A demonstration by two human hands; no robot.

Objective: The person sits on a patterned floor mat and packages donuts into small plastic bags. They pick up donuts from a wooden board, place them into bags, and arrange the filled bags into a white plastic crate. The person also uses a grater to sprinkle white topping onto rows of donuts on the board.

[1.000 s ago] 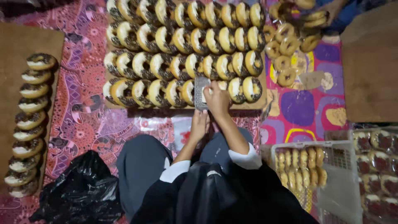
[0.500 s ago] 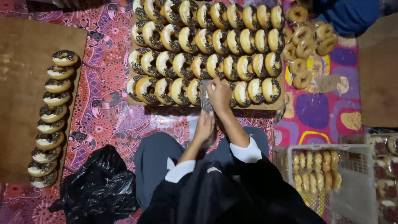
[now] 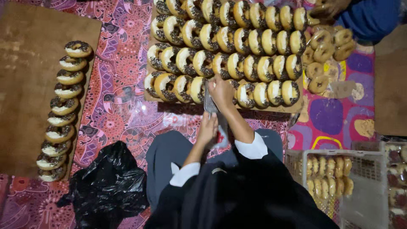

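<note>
Both hands sit lower than half a second ago. Right hand (image 3: 221, 90) clasps the metal grater (image 3: 210, 101), long axis upright, just beside the nearest doughnut row (image 3: 220, 91). Left hand (image 3: 207, 129), below it and nearer the body, grips something unclear.

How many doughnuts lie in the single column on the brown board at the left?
10. They overlap in one column on the brown board, from the top doughnut down to the bottom doughnut. None looks hidden, though the overlap may cover one.
</note>
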